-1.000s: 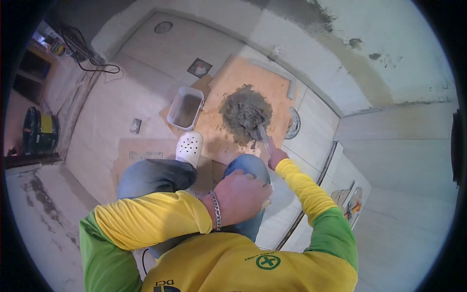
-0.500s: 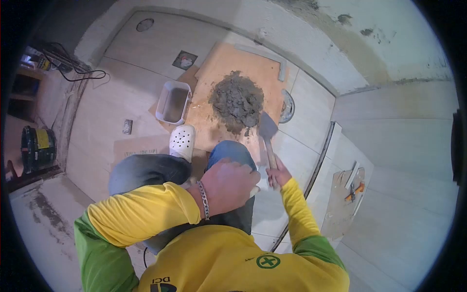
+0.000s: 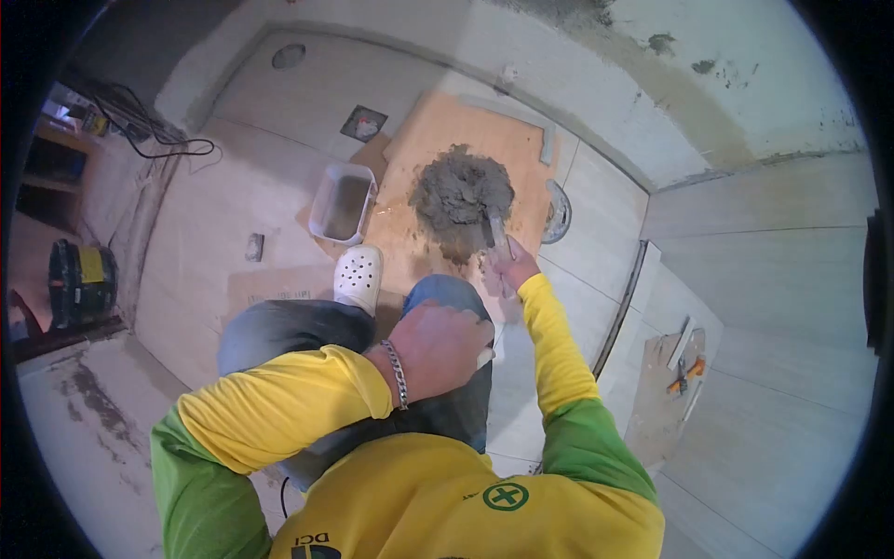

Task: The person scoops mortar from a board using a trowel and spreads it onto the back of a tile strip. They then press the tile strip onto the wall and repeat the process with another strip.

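Note:
My right hand (image 3: 515, 268) is wrapped round the handle of a trowel (image 3: 497, 230), partly smeared by motion. The trowel's blade is in the near right side of a heap of wet grey mortar (image 3: 458, 184), and part of it is hidden there. Under the heap lies an orange-brown board (image 3: 523, 154). Over my bent knee rests my left hand (image 3: 441, 347), a chain bracelet on its wrist. Its fingers are curled in, with something small and pale by the fingertips that I cannot make out.
Left of the board stands a white plastic tub (image 3: 322, 207) with greyish contents. A round metal disc (image 3: 557, 212) lies at the board's right edge. Further right, an orange-handled tool (image 3: 687, 375) rests on a flat panel. A black bucket (image 3: 82, 284) and a cable (image 3: 163, 149) are at far left.
My right hand has moved forward and slightly left, and the trowel's blade has gone from beside the heap into the mortar. My left hand stays over the knee. The view has shifted slightly.

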`<act>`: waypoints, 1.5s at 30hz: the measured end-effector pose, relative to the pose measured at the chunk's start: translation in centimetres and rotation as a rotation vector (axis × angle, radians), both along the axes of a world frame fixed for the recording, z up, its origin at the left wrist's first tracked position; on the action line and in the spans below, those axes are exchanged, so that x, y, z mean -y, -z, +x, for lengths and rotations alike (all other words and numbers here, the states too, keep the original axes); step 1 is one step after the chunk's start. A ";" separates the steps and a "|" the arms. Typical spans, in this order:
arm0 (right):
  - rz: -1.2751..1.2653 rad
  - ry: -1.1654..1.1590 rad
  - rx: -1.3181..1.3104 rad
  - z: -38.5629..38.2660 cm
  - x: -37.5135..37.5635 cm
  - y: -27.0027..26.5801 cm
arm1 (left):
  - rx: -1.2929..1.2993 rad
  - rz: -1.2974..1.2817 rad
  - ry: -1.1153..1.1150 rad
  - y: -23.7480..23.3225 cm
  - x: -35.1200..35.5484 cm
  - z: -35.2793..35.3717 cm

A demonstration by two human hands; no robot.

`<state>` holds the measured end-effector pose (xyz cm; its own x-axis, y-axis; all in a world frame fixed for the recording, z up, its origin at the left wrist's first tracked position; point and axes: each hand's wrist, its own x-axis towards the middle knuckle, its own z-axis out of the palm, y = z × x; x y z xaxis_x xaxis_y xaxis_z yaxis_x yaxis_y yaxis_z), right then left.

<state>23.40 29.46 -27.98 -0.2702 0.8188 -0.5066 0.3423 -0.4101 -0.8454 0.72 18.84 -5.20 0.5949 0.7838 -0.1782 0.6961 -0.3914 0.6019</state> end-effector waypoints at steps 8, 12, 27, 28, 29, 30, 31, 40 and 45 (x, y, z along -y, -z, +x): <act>0.026 -0.380 0.907 -3.4 -1.1 1.8 | 0.076 0.053 -0.028 0.2 0.1 0.9; 0.159 -0.552 0.996 -1.7 -5.2 -0.4 | -0.020 0.052 0.044 0.2 -0.2 1.7; 0.178 -0.537 0.793 2.1 0.7 1.8 | 0.049 0.073 0.050 0.0 0.0 2.4; 0.113 -0.551 0.739 2.1 0.2 -2.6 | 0.011 0.061 0.071 0.0 -0.1 2.5; 0.047 -0.565 0.687 2.5 0.0 -6.3 | 0.013 0.059 0.079 0.0 -0.1 2.5; 0.041 -0.564 0.688 3.1 0.2 -8.7 | 0.015 0.057 0.075 -0.2 0.0 2.4; -0.094 -0.430 0.516 3.8 0.8 -10.6 | 0.018 0.051 0.070 -0.3 0.0 2.2; 0.209 -0.251 0.629 5.7 -2.5 9.3 | 0.054 0.029 0.053 -0.9 -0.5 2.2; -0.279 0.074 0.704 -3.2 -7.7 5.4 | -0.043 0.016 0.075 0.0 -0.8 3.2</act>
